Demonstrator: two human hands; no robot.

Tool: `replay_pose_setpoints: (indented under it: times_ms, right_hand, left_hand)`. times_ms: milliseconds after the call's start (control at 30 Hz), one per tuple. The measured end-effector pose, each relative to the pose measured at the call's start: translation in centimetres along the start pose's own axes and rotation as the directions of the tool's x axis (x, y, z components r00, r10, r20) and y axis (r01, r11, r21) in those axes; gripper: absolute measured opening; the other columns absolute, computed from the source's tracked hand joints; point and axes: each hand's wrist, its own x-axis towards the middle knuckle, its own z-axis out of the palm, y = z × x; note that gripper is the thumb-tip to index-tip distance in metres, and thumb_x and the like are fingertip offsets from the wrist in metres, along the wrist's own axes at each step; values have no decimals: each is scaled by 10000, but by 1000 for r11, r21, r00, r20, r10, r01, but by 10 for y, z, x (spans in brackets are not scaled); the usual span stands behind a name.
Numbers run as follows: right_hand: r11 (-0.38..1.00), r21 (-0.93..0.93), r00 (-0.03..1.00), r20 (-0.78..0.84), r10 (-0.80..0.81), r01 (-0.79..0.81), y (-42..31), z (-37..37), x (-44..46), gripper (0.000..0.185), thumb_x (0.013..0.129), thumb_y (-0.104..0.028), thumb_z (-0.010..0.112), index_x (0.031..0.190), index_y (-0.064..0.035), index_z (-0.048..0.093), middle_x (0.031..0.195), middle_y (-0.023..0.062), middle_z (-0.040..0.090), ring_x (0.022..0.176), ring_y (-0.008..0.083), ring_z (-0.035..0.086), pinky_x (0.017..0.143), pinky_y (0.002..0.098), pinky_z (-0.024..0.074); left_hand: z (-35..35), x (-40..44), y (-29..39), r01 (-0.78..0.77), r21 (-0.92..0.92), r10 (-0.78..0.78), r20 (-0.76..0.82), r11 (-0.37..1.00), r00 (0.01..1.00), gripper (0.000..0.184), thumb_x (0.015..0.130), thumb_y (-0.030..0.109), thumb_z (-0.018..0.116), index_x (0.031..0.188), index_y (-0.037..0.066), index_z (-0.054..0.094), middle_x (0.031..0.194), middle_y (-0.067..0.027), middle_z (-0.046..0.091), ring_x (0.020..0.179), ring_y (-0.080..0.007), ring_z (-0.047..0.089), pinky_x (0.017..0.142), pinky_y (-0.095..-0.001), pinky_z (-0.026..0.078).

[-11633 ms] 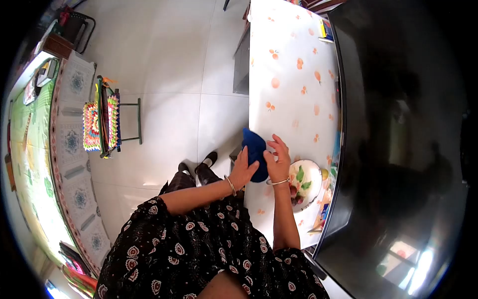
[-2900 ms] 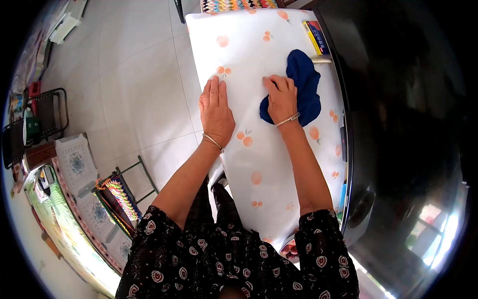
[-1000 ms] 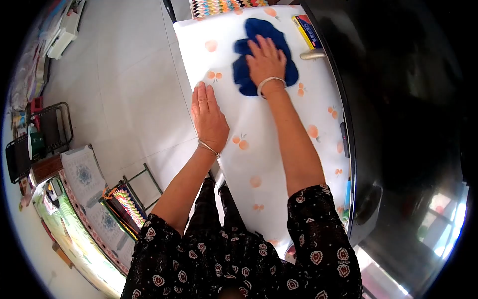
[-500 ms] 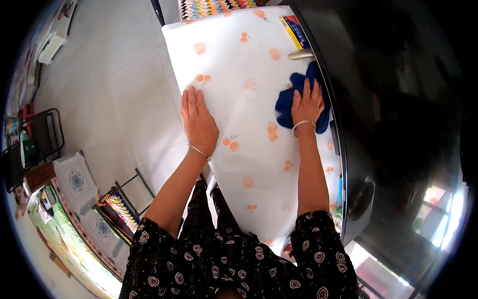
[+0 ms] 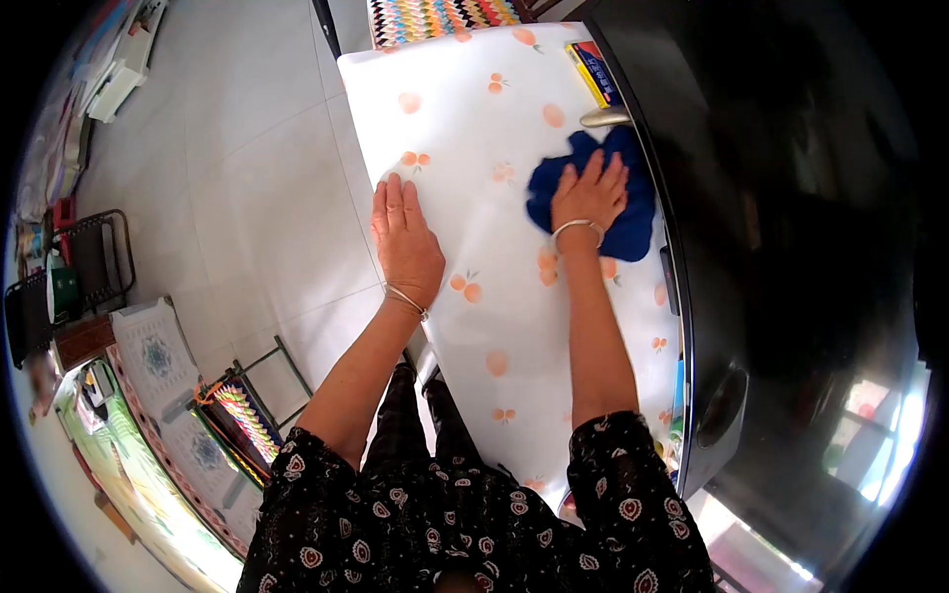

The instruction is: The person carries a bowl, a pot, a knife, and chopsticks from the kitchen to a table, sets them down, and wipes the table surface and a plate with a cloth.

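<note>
A dark blue cloth (image 5: 625,222) lies spread on the white tablecloth (image 5: 504,232), which is printed with orange fruit. On top of the cloth my right hand (image 5: 590,193) presses flat, its fingers stretched out and a bracelet at the wrist. My left hand (image 5: 406,242) rests palm down near the table's left edge, fingers extended, holding nothing. Just beyond the cloth are a metallic, rounded object (image 5: 605,117) and a yellow, red and blue box (image 5: 593,74).
A large, glossy black screen (image 5: 781,227) stands along the table's right side. A colourful woven seat (image 5: 445,20) is past the far edge. To the left are a folding chair (image 5: 99,257), a woven stool (image 5: 242,420) and the tiled floor (image 5: 247,178).
My right hand has moved left on the table, and the cloth's left edge has shifted left with it. My left hand stays in place on the table; the whole view has shifted slightly.
</note>
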Motion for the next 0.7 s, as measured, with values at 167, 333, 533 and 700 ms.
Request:
replay_pose_setpoints:
  times_ms: [167, 333, 533, 700]
  right_hand:
    - [969, 183, 975, 117, -191, 168, -64, -19, -24, 569, 824, -349, 537, 1275, -30, 405, 1394, 160, 287, 1310, 350, 217, 1040, 494, 199]
    - [862, 358, 892, 140, -430, 359, -123, -5, 2, 550, 834, -358, 513, 1283, -58, 409, 1410, 128, 282, 1323, 340, 195, 1048, 514, 160]
    - [879, 377, 911, 172, -375, 291, -88, -21, -6, 462, 839, -338, 503, 1271, -182, 452, 1417, 43, 287, 1333, 314, 160, 1022, 567, 125]
    - [984, 166, 987, 134, -89, 66, 3, -22, -16, 463, 852, -345, 486, 1282, -178, 446, 1418, 55, 279, 1321, 308, 184, 1014, 557, 144]
  left_hand:
    - [-3, 1, 1, -2, -19, 2, -11, 1000, 1000, 468, 760, -45, 447, 1215, -118, 366, 1318, -230, 335, 1244, -391, 284, 1043, -448, 254]
    - [5, 2, -1, -30, -50, 25, -88, 998, 996, 447, 775, -71, 434, 1220, -79, 395, 1320, -216, 360, 1240, -384, 308, 1031, -454, 264]
    - [7, -1, -3, -53, -23, 51, -76, 998, 996, 454, 782, -41, 440, 1234, -67, 399, 1342, -196, 347, 1256, -369, 296, 1027, -459, 270]
    - [11, -3, -4, -66, 21, 67, -36, 998, 997, 453, 792, -15, 440, 1237, -79, 385, 1353, -185, 329, 1266, -365, 265, 1037, -446, 256]
